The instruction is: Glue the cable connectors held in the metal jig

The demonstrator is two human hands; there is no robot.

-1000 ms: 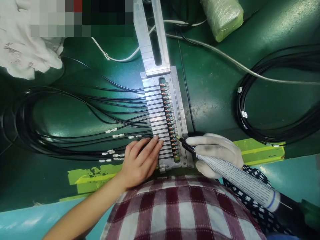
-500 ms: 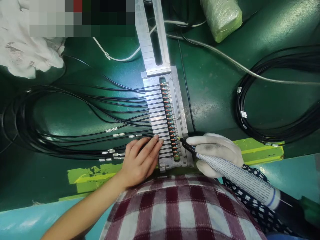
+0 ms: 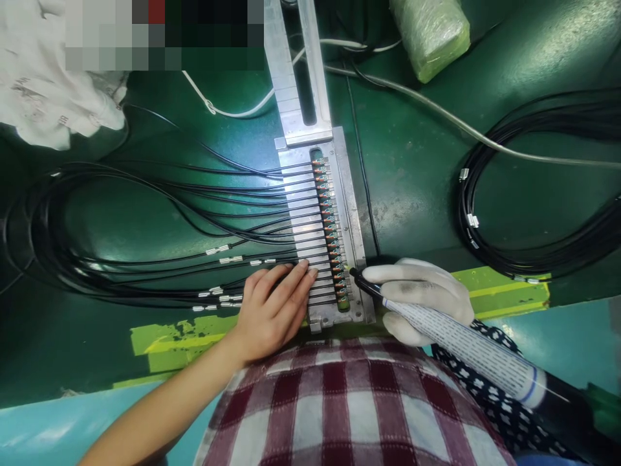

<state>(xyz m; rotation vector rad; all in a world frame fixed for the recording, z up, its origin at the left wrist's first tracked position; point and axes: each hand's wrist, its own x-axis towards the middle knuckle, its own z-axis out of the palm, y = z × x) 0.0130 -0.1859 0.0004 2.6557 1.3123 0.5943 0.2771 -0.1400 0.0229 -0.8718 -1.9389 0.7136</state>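
Note:
My bare left hand lies over the near end of a metal fixture, fingers stretched out and resting on the black cables. The cables lie side by side across the fixture. Their small connector ends, with coloured wires, sit in a row along its slot. In a white glove, my right hand is closed around a glue tube with a printed label. The tube's dark nozzle points at connectors near the slot's lower end; whether it touches one is hard to tell.
A metal arm with a long slot extends from the fixture's far end. Another coil of black cable lies right. A wrapped green block and a pale cord are behind; white cloth or bags lie at far left.
Almost nothing differs. The fixture and cables appear shifted very slightly in the picture; both hands keep their places and the tube stays in my right hand.

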